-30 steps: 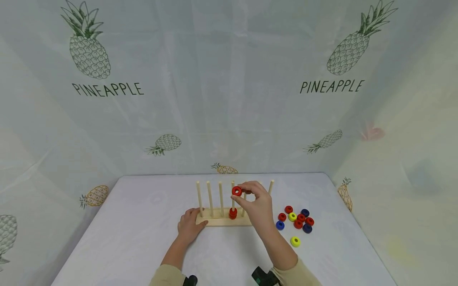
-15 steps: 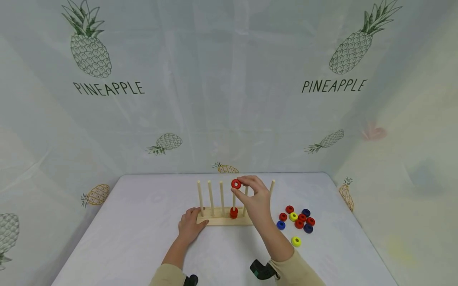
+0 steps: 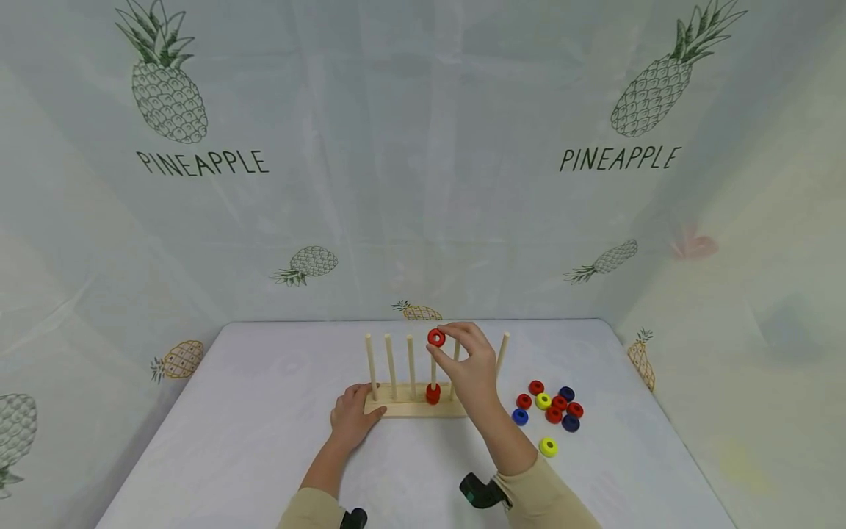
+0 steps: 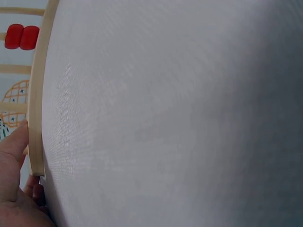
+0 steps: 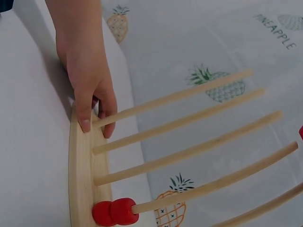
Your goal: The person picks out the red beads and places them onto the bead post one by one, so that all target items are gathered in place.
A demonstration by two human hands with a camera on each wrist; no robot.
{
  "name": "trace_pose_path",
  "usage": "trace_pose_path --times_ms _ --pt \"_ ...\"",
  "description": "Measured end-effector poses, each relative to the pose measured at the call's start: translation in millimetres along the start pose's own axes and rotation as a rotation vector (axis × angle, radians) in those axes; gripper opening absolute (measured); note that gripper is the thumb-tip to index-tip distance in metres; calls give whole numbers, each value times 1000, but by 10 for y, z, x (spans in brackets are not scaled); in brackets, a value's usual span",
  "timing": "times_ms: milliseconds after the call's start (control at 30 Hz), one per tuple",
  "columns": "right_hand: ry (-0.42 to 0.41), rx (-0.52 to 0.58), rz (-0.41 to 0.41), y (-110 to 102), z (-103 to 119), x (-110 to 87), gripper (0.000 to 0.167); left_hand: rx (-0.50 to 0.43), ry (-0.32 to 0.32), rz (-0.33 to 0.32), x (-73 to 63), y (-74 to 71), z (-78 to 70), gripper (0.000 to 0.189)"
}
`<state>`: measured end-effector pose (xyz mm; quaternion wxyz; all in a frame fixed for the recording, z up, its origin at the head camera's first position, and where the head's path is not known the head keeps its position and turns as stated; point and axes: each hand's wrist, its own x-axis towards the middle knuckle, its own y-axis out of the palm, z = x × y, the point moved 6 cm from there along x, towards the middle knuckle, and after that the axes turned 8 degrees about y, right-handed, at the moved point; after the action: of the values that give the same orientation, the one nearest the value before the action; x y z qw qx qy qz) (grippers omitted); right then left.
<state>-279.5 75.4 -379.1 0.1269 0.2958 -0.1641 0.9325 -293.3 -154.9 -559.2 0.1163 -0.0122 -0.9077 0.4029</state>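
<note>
My left hand (image 3: 350,415) grips the left end of a wooden peg stand (image 3: 410,410), with thumb and fingers on either side of the base in the right wrist view. Thumb and fingertips of my right hand (image 3: 477,371) pinch a red ring (image 3: 429,339) at the top of the fourth peg (image 3: 433,371), its hole facing the head camera. Low on that same peg sit two red rings (image 5: 124,211), against the base. In the right wrist view only a sliver of the held ring (image 5: 301,132) shows, close by the peg's tip. My right hand partly hides the pegs further right.
Right of the stand lies a loose group of rings: several red (image 3: 554,415), some dark blue (image 3: 570,423), a brighter blue one (image 3: 520,416) and a yellow one (image 3: 543,400). Another yellow ring (image 3: 548,447) lies nearer me. A pineapple-print curtain (image 3: 423,184) hangs behind the table.
My right hand has raised the red ring from partway up the fourth peg to its top, mostly in the first half second. My left hand keeps its grip on the stand.
</note>
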Motion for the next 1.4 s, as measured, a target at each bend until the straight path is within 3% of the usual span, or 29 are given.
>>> trace_pose_path --times_ms 400,933,1400 --pt "-4 -63 -6 41 -1 51 28 -6 16 -27 0 10 3 49" --pt "5 -140 22 53 32 108 28 3 -3 -4 16 38 34 51" --pt "109 -218 144 64 35 182 26 40 2 -3 24 35 49 51"
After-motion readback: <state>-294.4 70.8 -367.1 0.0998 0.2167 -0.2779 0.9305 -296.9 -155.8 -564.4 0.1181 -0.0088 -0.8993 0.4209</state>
